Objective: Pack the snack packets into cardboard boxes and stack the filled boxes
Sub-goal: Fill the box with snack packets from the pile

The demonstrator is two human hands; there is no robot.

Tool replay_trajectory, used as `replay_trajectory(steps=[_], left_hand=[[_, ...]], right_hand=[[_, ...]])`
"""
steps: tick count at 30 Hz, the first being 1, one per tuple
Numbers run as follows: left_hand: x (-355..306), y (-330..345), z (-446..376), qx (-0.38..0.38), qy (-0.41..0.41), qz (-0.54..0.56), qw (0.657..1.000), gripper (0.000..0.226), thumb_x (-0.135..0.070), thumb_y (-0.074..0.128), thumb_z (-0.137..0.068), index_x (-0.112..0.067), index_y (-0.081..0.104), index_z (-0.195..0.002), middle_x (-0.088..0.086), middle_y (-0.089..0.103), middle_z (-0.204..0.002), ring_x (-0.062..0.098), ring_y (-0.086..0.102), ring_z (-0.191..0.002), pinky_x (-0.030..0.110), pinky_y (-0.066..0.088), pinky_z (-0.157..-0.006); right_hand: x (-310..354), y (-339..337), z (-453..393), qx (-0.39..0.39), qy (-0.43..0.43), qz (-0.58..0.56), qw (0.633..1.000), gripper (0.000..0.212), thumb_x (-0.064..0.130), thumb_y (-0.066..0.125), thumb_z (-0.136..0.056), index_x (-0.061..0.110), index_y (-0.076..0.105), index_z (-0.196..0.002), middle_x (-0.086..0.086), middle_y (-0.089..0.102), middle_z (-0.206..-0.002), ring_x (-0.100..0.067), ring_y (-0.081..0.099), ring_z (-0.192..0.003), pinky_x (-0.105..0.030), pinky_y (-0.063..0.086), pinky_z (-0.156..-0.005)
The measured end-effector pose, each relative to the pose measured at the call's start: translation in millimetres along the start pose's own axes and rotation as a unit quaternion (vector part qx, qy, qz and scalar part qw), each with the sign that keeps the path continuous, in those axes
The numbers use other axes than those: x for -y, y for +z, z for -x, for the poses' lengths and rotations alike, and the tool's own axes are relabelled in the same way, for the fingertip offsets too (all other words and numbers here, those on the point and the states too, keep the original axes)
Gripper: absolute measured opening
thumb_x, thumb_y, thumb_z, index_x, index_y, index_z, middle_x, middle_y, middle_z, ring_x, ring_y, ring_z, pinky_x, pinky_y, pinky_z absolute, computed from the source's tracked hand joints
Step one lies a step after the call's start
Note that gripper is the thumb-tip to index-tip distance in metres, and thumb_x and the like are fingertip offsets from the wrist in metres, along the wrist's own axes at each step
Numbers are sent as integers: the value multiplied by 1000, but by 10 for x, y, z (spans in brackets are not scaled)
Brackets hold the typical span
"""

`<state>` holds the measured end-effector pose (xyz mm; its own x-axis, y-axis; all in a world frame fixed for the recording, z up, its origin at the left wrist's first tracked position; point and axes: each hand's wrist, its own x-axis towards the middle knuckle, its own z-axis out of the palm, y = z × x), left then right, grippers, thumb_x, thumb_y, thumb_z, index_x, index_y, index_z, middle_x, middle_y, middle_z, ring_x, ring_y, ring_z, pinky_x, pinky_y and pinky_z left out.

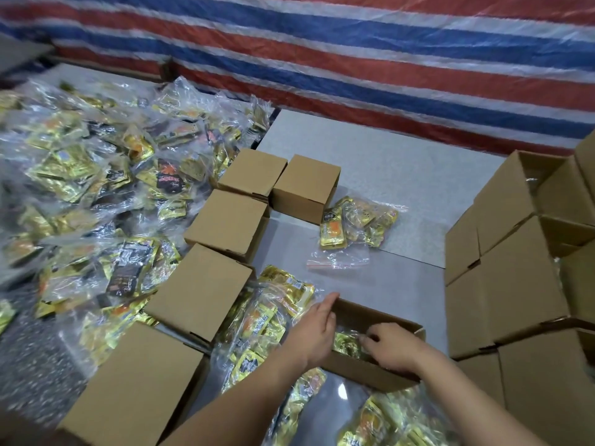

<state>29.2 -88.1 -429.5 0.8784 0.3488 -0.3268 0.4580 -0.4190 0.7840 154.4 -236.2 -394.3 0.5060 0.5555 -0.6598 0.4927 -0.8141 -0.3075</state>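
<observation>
Tucking a snack packet (346,341) down into the open box (370,365), I have my right hand (391,347) curled over the packet's clear bag inside, pinching it, while my left hand (317,323) lies flat and relaxed against the box's left wall. I'd brace that wall and press the bag low and level so the flaps can close.

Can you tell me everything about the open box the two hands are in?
The open brown cardboard box is a low rectangular tray with plain walls, sitting flat on the grey table. Inside lies a clear plastic bag of shiny gold snack packets. The left hand rests straight fingers along its left wall; the right hand reaches inside, fingers curled on the bag. More snack bags press against its left side.
</observation>
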Motion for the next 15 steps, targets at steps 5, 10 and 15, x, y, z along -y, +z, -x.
replay_trajectory(steps=[5,10,15], left_hand=[[-13,-96,27,12,-8,1,1000,64,-53,30,-104,-37,2,-159,0,29,-162,19,38,-143,35,29,-118],[219,-265,238,-57,-46,35,997,69,-53,37,-102,-30,8,-160,-2,33,-160,18,41,-141,40,34,-117],[776,-344,632,-99,-112,-103,983,57,-40,41,-103,-19,29,-154,3,40,-154,19,43,-138,29,34,-110]], right_hand=[[35,-216,201,-304,-103,-31,946,18,38,54,-96,29,68,-104,13,66,-98,-16,63,-97,-31,49,-81],[-33,-145,146,-190,1,111,975,51,50,30,-104,24,41,-146,-1,53,-143,-23,50,-130,-42,36,-108],[-115,143,99,-207,33,173,962,47,50,22,-105,29,37,-144,5,52,-136,-18,49,-125,-39,33,-106]])
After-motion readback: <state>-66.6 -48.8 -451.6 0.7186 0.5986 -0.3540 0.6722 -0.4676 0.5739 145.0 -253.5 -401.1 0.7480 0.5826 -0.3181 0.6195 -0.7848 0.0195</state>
